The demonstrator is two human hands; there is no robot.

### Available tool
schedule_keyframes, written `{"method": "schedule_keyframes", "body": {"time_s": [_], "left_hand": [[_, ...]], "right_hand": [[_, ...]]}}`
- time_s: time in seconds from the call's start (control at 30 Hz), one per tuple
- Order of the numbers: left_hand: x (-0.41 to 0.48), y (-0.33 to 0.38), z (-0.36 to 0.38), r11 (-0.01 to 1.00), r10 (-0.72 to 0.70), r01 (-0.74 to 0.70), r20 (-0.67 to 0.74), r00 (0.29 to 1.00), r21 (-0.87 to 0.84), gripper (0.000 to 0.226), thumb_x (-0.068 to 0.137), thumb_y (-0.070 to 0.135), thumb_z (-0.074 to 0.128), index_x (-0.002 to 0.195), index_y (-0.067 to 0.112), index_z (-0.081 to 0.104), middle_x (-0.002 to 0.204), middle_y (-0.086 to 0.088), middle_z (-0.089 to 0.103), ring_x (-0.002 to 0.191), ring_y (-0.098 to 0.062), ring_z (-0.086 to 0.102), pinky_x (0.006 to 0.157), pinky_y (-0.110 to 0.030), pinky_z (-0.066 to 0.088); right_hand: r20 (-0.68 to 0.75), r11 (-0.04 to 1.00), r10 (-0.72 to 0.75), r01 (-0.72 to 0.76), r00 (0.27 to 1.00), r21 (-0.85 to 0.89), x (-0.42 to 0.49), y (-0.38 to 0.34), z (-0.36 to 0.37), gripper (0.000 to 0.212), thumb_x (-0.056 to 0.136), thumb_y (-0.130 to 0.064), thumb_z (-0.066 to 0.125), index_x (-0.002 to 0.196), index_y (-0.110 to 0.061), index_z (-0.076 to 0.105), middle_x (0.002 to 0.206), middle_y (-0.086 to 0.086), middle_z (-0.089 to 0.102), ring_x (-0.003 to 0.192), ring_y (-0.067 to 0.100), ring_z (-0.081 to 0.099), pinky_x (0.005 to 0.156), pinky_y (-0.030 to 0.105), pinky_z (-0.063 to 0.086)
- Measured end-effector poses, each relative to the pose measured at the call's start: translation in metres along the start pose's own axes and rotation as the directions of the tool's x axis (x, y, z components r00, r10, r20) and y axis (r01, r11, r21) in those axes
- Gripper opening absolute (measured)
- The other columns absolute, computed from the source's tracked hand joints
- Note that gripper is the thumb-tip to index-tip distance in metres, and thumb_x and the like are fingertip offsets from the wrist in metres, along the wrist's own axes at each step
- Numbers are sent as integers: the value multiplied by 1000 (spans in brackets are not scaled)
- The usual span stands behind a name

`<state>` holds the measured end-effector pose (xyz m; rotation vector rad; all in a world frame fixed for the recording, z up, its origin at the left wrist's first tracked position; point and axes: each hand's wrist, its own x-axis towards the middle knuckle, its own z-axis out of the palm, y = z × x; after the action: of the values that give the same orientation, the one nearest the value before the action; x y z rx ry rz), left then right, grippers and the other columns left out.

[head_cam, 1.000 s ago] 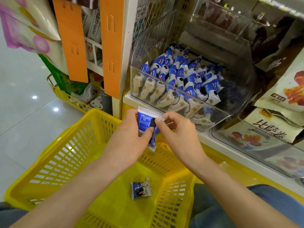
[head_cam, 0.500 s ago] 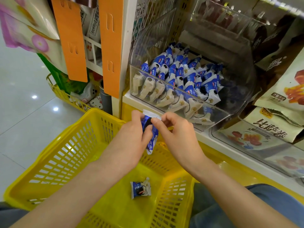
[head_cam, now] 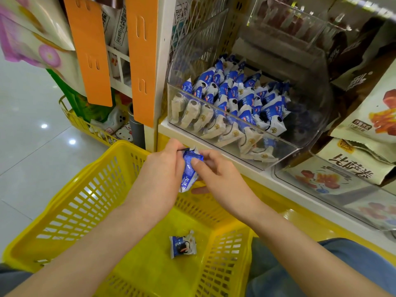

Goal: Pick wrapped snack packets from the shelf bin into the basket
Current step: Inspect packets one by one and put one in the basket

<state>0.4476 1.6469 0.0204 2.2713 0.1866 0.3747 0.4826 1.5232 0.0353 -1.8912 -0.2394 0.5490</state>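
1. Left hand (head_cam: 162,176) – holding. Thumb and forefinger pinch the top crimp of a blue-and-white snack packet (head_cam: 189,170); the other fingers are curled behind it.
2. Right hand (head_cam: 220,179) – holding the same packet. The thumb presses on its front face near the top, and the fingers curl in behind and beneath.
3. Held packet: upright, long axis vertical, in the air between both hands. It is above the basket's far edge and just in front of the shelf lip, touching neither.
4. Basket (head_cam: 85,200): yellow plastic lattice, open top, set below the shelf with its far edge against the shelf front.
5. One loose packet (head_cam: 182,244) lies flat on the basket floor, near the middle, apart from all walls.
6. Shelf bin (head_cam: 308,125): clear plastic, open top. Stocked packets (head_cam: 233,99) are stacked against its front wall and left end; the right end is bare.
7. Neighbouring clear bin (head_cam: 321,185), right of the first, holds larger printed pouches.
8. Two orange strips (head_cam: 141,61) hang on the shelf upright at left.
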Motion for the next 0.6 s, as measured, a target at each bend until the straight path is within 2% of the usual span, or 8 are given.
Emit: {"method": "schedule_keyframes", "body": {"time_s": [0.07, 0.17, 0.27, 0.37, 0.47, 0.5, 0.53, 0.6], "left_hand": [[1, 0, 1, 998, -38, 38, -1, 999, -49, 18, 97, 17, 40, 100, 15, 57, 69, 7, 55, 58, -1, 51, 52, -8, 38], [4, 1, 1, 987, -86, 88, 19, 996, -131, 16, 96, 14, 41, 98, 20, 56, 69, 15, 54, 62, 9, 54, 53, -7, 38], [2, 4, 4, 977, -133, 154, 141, 981, -148, 13, 95, 19, 45, 104, 27, 48, 78, 18, 55, 62, 7, 56, 52, -11, 42], [-3, 6, 7, 976, -163, 189, 211, 964, -109, 27, 93, 19, 47, 120, 22, 46, 95, 11, 60, 61, 0, 57, 51, -15, 44], [-2, 5, 7, 976, -154, 180, 194, 969, -124, 29, 93, 13, 45, 121, 19, 48, 98, 0, 66, 55, 0, 55, 51, -13, 45], [-1, 4, 6, 969, -162, 193, 195, 967, -153, 28, 93, 11, 43, 120, 19, 49, 98, -4, 67, 62, -2, 58, 58, -17, 50], [1, 4, 6, 955, -180, 220, 198, 963, -201, 27, 94, 9, 42, 118, 19, 50, 97, -6, 67, 72, -11, 63, 69, -29, 54], [5, 4, 4, 888, -246, 305, 205, 947, -345, 26, 94, 5, 38, 107, 21, 54, 94, -8, 65, 87, -27, 64, 79, -45, 54]], "right_hand": [[6, 1000, -14, 14, 1000, 18, 1, -1, -2, 11, 94, -22, 48, 101, -30, 51, 108, 5, 65, 84, 12, 67, 67, 30, 59], [12, 999, -27, 26, 1000, 22, 2, 0, -4, 13, 96, -20, 46, 105, -26, 52, 105, 5, 66, 79, 10, 67, 65, 27, 58], [-37, 999, -36, 36, 999, -13, 3, 3, -6, 17, 97, -18, 44, 111, -19, 53, 106, 8, 66, 81, 13, 67, 69, 31, 58], [-79, 994, -54, 47, 995, -95, 4, 6, -8, 18, 97, -20, 43, 112, -18, 54, 107, 7, 66, 92, 19, 65, 83, 44, 54], [-70, 995, -75, 70, 995, -68, 3, 5, -6, 11, 96, -21, 45, 101, -26, 54, 104, 4, 67, 88, 15, 65, 76, 35, 56], [-65, 997, -76, 74, 995, -35, 3, 3, -6, 11, 96, -21, 46, 98, -29, 53, 103, 2, 67, 86, 13, 65, 73, 32, 57], [-55, 997, -81, 80, 995, -8, 3, 1, -6, 11, 95, -22, 47, 98, -30, 54, 103, 0, 66, 86, 13, 65, 73, 31, 57], [-15, 996, -87, 88, 996, 26, 3, -3, -7, 15, 96, -25, 45, 106, -26, 55, 105, -2, 65, 90, 13, 63, 77, 33, 55]]}}
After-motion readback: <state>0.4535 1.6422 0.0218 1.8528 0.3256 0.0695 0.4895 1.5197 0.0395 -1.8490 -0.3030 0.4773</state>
